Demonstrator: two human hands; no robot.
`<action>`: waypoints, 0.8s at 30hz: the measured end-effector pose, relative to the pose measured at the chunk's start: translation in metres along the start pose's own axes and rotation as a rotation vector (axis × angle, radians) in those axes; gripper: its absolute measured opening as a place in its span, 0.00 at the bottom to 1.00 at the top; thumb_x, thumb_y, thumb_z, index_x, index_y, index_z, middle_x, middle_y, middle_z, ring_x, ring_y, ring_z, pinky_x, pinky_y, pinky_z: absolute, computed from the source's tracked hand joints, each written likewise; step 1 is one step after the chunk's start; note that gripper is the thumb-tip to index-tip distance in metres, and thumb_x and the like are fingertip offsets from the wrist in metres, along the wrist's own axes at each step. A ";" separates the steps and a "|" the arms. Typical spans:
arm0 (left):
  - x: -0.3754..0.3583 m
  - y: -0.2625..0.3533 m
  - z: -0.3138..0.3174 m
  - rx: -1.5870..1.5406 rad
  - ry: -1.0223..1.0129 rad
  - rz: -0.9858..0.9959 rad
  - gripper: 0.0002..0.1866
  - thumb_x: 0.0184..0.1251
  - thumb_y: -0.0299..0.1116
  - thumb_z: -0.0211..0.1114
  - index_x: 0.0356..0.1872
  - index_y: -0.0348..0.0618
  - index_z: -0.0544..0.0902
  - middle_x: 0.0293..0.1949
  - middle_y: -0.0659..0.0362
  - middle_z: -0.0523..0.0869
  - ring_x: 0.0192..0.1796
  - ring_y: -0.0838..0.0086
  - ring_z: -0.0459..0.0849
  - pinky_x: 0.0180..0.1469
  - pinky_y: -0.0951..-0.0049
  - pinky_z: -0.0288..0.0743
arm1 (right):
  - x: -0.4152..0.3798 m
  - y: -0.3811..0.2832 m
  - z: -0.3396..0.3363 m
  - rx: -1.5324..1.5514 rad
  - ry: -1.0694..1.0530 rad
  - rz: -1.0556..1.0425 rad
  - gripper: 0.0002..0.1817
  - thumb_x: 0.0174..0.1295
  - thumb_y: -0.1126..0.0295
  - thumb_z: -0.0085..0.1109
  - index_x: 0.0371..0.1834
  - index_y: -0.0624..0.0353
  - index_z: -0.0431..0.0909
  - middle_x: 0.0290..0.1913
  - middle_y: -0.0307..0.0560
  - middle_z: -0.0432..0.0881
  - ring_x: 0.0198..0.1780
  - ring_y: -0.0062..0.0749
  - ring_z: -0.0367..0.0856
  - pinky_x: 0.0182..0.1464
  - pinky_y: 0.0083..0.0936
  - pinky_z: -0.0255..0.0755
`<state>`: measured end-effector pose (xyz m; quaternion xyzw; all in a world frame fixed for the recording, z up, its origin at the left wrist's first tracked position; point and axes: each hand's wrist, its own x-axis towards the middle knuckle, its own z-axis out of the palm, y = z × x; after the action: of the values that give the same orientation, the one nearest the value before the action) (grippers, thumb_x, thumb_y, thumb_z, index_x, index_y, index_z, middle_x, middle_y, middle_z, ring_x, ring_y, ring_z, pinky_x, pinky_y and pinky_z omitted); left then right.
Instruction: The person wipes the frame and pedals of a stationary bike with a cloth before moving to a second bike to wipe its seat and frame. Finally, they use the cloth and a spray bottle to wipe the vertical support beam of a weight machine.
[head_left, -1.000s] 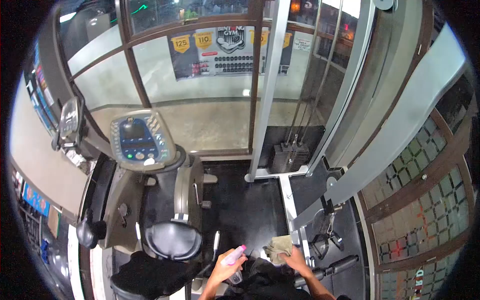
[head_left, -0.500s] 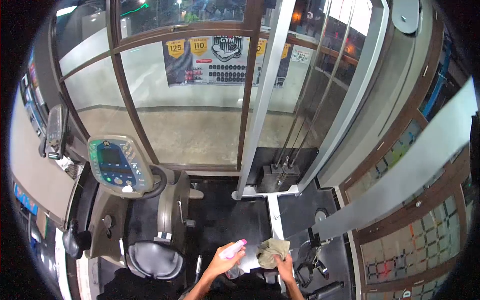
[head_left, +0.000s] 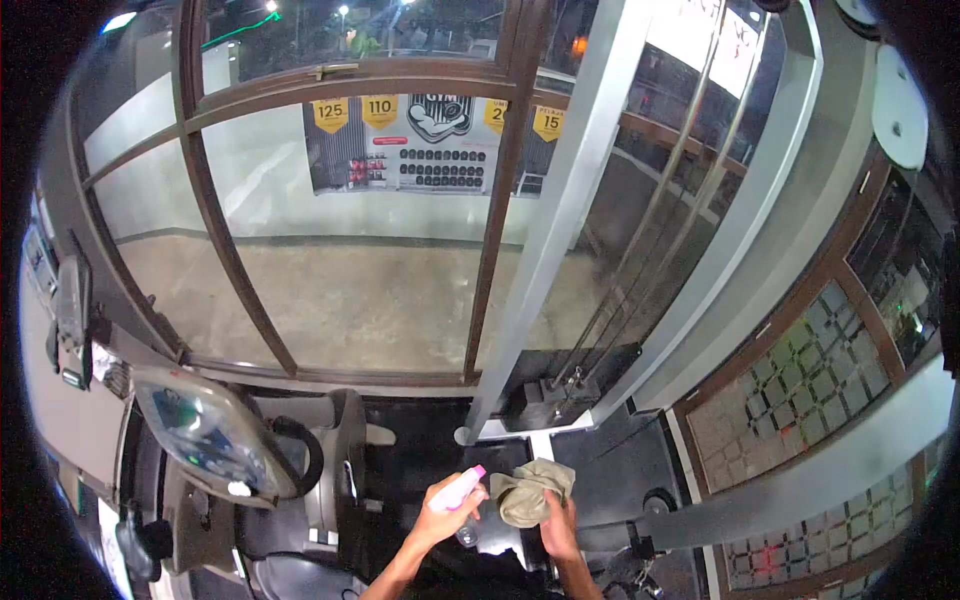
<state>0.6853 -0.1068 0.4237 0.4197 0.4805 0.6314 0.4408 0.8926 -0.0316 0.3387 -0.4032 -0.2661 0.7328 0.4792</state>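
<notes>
My left hand (head_left: 438, 518) is closed around the neck of a spray bottle (head_left: 459, 490). Its head is white and pink, with the pink tip pointing up and to the right; part of a clear body shows below my fingers. A crumpled olive-grey cloth (head_left: 530, 492) is gripped in my right hand (head_left: 559, 527), thumb on top and the other fingers mostly hidden beneath. The bottle's tip and the cloth are close together but apart, both held low in front of my body.
An exercise bike with a console (head_left: 210, 435) and black saddle (head_left: 305, 578) stands at the left. Ahead are framed glass panes (head_left: 350, 290). A cable machine's grey upright (head_left: 560, 220) and weight stack (head_left: 548, 402) are right of centre; a grey beam (head_left: 800, 495) crosses at right.
The view has moved forward, nearer the glass, so the bike sits lower and further left. Both hands keep their holds; the cloth has shifted slightly left and up, closer to the bottle.
</notes>
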 end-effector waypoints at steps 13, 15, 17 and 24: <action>0.160 0.010 -0.057 0.161 -0.123 0.161 0.10 0.65 0.28 0.63 0.45 0.34 0.81 0.36 0.57 0.85 0.35 0.78 0.82 0.39 0.76 0.75 | 0.091 -0.010 0.070 -0.166 0.036 -0.071 0.21 0.63 0.75 0.58 0.59 0.67 0.69 0.53 0.48 0.79 0.52 0.32 0.78 0.57 0.26 0.69; 0.181 0.016 -0.057 0.139 -0.227 0.170 0.13 0.64 0.30 0.64 0.46 0.34 0.81 0.38 0.58 0.85 0.36 0.78 0.80 0.41 0.76 0.74 | 0.111 -0.017 0.081 -0.151 -0.070 -0.109 0.21 0.63 0.75 0.58 0.59 0.67 0.69 0.53 0.47 0.78 0.52 0.30 0.77 0.57 0.26 0.68; 0.205 0.009 -0.056 0.135 -0.289 0.274 0.14 0.64 0.29 0.64 0.49 0.34 0.80 0.43 0.56 0.84 0.40 0.76 0.78 0.44 0.74 0.74 | 0.132 -0.037 0.103 -0.174 -0.143 -0.168 0.20 0.63 0.75 0.58 0.59 0.66 0.70 0.53 0.47 0.78 0.53 0.29 0.76 0.57 0.25 0.68; 0.260 0.025 -0.039 0.064 -0.272 0.339 0.13 0.64 0.27 0.64 0.48 0.33 0.80 0.41 0.56 0.82 0.39 0.75 0.78 0.43 0.76 0.73 | 0.178 -0.090 0.153 -0.078 -0.216 -0.240 0.21 0.65 0.74 0.54 0.61 0.67 0.66 0.56 0.50 0.76 0.58 0.34 0.75 0.62 0.32 0.66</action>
<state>0.5773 0.1301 0.4688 0.5895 0.3589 0.6187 0.3755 0.7688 0.1665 0.4302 -0.3056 -0.3907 0.6984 0.5159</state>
